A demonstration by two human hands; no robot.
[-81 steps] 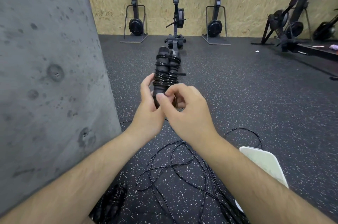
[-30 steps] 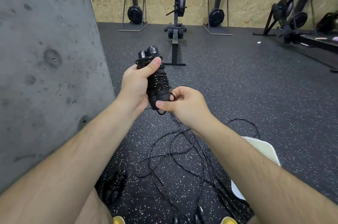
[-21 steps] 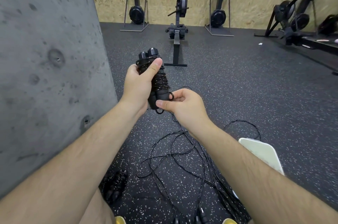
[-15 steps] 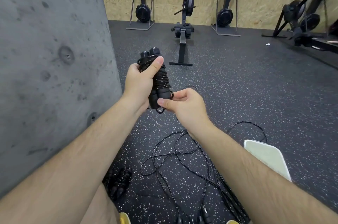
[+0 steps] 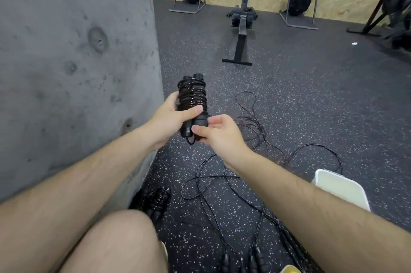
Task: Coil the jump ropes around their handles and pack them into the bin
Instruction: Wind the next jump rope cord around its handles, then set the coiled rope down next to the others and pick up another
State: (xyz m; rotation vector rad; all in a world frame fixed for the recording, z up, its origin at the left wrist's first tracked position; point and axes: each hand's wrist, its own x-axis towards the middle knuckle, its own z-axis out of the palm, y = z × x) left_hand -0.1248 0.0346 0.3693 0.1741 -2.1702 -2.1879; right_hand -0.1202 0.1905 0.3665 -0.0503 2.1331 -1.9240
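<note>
Black rope bundle [image 5: 193,94] is looking fully wound now. Compared with a second ago the left hand [image 5: 169,117] is gripping it lower down, with the thumb sliding from the top wraps to the bottom ones, and the whole thing is sitting lower, held up between both hands. The right hand [image 5: 220,132] is still pinching the bottom end between thumb and forefinger, and a small loop of cord is poking out just under it. I'm guessing the tail is getting tucked, so this one is nearly ready to pack.

White bin [image 5: 340,186] is sitting below and right of the right hand, and I can't tell what's in it. A second wound bundle [image 5: 155,200] is lying under the left forearm, not in the bin, and loose ropes [image 5: 213,181] are sprawling beneath the right hand.
</note>
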